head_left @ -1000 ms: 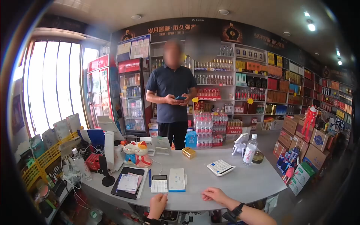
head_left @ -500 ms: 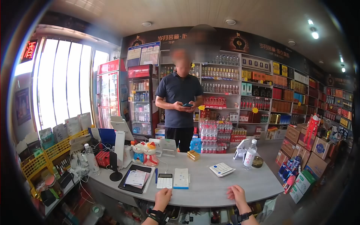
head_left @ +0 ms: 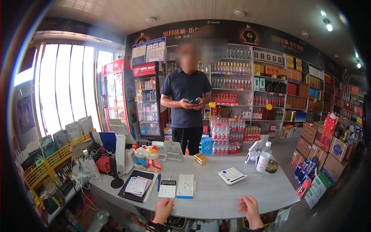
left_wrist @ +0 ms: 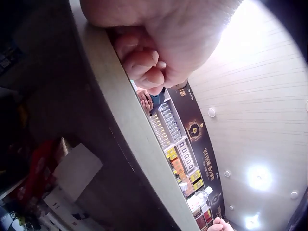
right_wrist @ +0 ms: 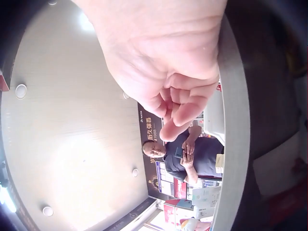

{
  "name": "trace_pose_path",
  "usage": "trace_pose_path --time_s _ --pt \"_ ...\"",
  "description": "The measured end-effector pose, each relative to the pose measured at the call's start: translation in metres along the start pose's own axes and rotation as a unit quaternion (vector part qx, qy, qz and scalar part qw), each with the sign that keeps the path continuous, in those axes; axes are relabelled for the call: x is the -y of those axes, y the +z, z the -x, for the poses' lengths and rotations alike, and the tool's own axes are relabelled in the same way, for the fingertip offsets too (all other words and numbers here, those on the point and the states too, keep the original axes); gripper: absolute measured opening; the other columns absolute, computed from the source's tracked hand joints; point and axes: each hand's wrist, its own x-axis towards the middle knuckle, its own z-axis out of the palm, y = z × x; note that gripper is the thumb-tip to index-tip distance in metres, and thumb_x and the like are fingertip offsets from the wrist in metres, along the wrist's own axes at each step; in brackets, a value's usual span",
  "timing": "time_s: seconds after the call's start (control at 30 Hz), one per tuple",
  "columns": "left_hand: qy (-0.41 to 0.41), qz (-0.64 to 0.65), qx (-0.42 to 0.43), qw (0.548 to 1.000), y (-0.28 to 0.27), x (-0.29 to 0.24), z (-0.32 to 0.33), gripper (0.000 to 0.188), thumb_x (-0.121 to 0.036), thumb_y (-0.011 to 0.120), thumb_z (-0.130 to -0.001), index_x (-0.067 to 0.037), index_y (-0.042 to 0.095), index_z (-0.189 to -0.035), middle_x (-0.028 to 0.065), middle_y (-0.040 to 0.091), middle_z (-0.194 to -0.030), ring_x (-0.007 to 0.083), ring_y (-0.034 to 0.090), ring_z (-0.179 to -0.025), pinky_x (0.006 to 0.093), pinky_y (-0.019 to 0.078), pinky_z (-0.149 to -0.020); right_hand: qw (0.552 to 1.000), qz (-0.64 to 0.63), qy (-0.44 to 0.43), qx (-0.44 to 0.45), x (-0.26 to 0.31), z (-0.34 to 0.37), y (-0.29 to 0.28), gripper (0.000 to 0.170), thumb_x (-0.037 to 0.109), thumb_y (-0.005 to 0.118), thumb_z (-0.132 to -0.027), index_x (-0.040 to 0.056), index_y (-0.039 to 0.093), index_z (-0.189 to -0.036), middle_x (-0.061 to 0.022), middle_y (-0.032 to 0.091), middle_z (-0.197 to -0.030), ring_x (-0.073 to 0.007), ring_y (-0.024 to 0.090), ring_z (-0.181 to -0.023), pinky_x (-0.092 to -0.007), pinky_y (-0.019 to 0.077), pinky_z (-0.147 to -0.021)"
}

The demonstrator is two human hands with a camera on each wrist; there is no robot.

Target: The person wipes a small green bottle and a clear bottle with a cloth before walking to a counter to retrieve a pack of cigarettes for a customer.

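My left hand [head_left: 164, 210] rests at the counter's near edge, fingers loosely curled around nothing. It is closest to a white calculator [head_left: 167, 189] with a dark display. In the left wrist view its curled fingers [left_wrist: 144, 70] lie beside the counter edge. Farther right, my right hand [head_left: 249, 208] is at the same edge, palm turned inward and fingers half bent. Nothing lies in its palm in the right wrist view, where the fingers [right_wrist: 185, 113] show plainly. A white notepad with a blue edge [head_left: 186, 186] lies right of the calculator, and a blue pen [head_left: 159, 182] left of it.
A person [head_left: 186, 98] stands across the counter [head_left: 216, 201], holding a phone [head_left: 194, 102]. On the counter are a second calculator [head_left: 232, 175], a water bottle [head_left: 263, 158], a gold box [head_left: 201, 159], lucky cat figurines [head_left: 148, 157] and a black folder with papers [head_left: 136, 186].
My right hand has moved away to the right and turned its palm inward. The left hand stays by the calculator. The head view has shifted slightly.
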Motion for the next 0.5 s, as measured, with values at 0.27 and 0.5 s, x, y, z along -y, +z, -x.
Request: trace_pose_path --time_s 0.27,0.5 --pt "-0.019 0.019 -0.001 1.0 -0.003 -0.01 0.005 0.033 -0.02 0.063 -0.091 0.0 0.059 -0.066 0.0051 0.054 -0.051 0.0107 0.051 -0.045 0.0292 0.0374 -0.044 0.999 -0.034 -0.005 -0.002 0.001 0.003 0.001 0.02 0.018 0.052 -0.096 0.001 0.062 -0.095 -0.0086 0.064 -0.072 -0.013 0.058 -0.053 -0.0235 0.0469 -0.047" --pt "-0.019 -0.006 -0.011 1.0 -0.003 -0.01 0.004 0.034 -0.02 0.06 -0.093 0.0 0.057 -0.065 0.0035 0.053 -0.051 0.0098 0.049 -0.046 0.028 0.0365 -0.044 1.0 -0.016 0.008 -0.009 0.007 0.007 0.005 0.019 0.021 0.056 -0.096 0.0042 0.063 -0.097 -0.0048 0.064 -0.079 -0.0117 0.061 -0.066 -0.0241 0.0495 -0.059"
